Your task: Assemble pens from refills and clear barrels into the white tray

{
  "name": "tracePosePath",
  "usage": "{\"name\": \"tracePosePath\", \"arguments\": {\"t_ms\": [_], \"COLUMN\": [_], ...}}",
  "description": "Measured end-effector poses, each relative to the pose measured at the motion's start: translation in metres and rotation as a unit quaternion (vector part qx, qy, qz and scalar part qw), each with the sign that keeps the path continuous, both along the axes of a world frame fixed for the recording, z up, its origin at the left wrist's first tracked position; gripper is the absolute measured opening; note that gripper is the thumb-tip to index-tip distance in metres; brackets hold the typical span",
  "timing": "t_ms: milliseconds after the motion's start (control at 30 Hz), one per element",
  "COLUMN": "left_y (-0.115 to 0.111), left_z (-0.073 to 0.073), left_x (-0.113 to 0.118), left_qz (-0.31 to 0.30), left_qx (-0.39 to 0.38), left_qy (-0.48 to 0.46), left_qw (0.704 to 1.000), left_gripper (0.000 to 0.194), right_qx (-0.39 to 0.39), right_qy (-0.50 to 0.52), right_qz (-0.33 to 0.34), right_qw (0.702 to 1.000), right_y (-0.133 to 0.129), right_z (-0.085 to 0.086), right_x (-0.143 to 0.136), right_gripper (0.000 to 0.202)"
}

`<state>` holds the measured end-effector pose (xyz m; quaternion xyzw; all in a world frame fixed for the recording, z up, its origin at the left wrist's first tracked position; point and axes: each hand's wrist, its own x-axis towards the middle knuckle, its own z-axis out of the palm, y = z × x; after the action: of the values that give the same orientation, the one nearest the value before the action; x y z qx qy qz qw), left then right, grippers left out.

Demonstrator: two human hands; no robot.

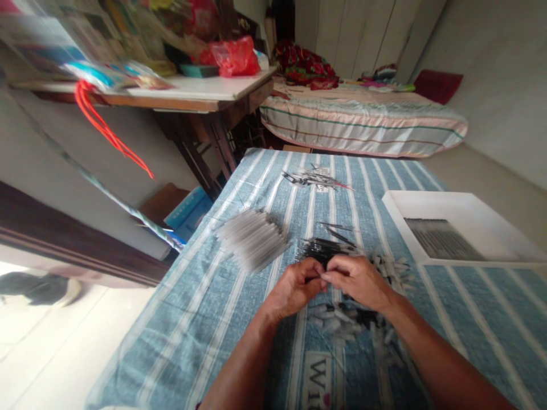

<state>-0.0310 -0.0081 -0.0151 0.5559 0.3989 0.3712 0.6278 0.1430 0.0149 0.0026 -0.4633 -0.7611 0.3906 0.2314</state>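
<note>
My left hand (294, 287) and my right hand (361, 279) meet fingertip to fingertip over the cloth, both closed in a pinch. Whatever lies between the fingers is too small and blurred to make out. Just beyond them is a heap of thin black pieces (325, 246), partly hidden by the hands. To the left lies a stack of pale, translucent tubes (253, 240), like pen barrels. Small whitish and black pieces, like pen caps (335, 319), are scattered under my right wrist, with more pale pieces (391, 270) to its right.
A white tray (491, 222) on the right holds a row of dark slim sticks (440, 239). Thin refill-like sticks (314, 179) lie toward the far edge of the striped cloth (205, 319). Behind stand a cluttered desk (205, 94) and a bed (363, 117).
</note>
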Motion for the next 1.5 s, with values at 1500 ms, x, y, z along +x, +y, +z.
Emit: {"name": "tracePosePath", "arguments": {"t_ms": [1500], "left_y": [0.0041], "left_z": [-0.0005], "left_x": [0.0013], "left_qz": [0.037], "left_qx": [0.188], "left_qy": [0.203], "left_qw": [0.96], "left_gripper": [0.006], "right_qx": [-0.019], "right_qy": [-0.055], "right_qz": [-0.041], "right_qw": [0.997], "right_y": [0.0004], "right_z": [-0.0053], "right_x": [-0.0027], "right_gripper": [0.046]}}
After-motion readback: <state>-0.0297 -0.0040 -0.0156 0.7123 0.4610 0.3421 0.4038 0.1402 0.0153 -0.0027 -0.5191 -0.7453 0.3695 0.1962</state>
